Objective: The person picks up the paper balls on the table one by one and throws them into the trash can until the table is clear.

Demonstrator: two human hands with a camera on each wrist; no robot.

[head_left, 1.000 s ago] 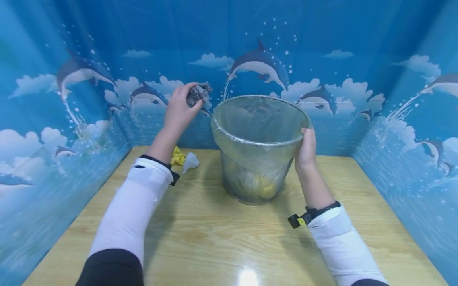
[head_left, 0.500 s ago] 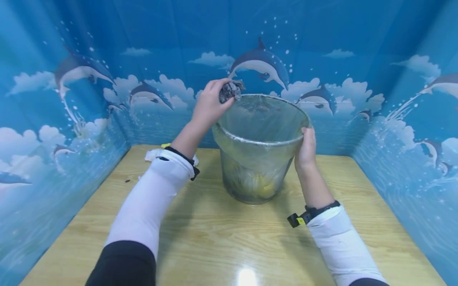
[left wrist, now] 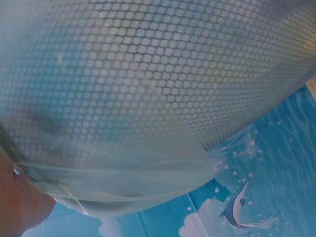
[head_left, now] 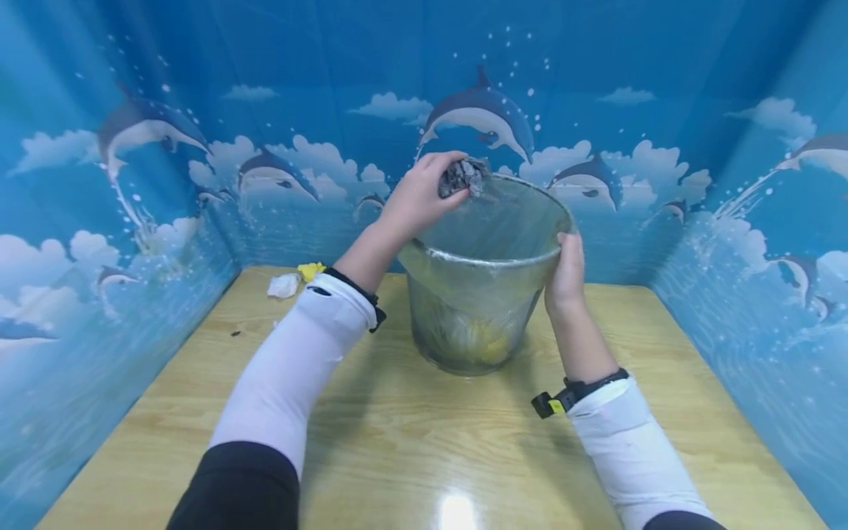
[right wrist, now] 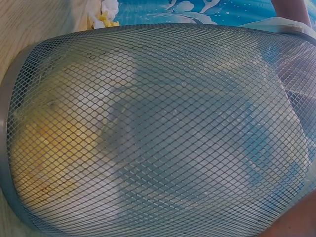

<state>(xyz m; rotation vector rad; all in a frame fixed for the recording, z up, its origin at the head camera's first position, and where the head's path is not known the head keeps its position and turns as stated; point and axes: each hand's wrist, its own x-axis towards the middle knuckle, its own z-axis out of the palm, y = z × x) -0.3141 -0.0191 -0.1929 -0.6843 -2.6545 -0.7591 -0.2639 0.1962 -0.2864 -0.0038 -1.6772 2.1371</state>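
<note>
A mesh wastebasket with a clear plastic liner folded over its rim stands on the table. Through its side, something yellow shows near the bottom; the right wrist view shows the yellow with whitish shapes beside it. Above the basket's left rim, my left hand grips a crumpled ball of dark grey printed paper between thumb and fingers. My right hand holds the rim on the right, thumb over the edge. Mesh fills most of both wrist views, and only a bit of each hand shows there.
Crumpled white paper and crumpled yellow paper lie at the table's back left. A small dark scrap is nearby on the wooden table. Blue dolphin-printed curtains enclose the back and sides.
My left hand has moved right with the grey paper ball, from left of the basket to over its rim. The right hand and basket have stayed nearly still.
</note>
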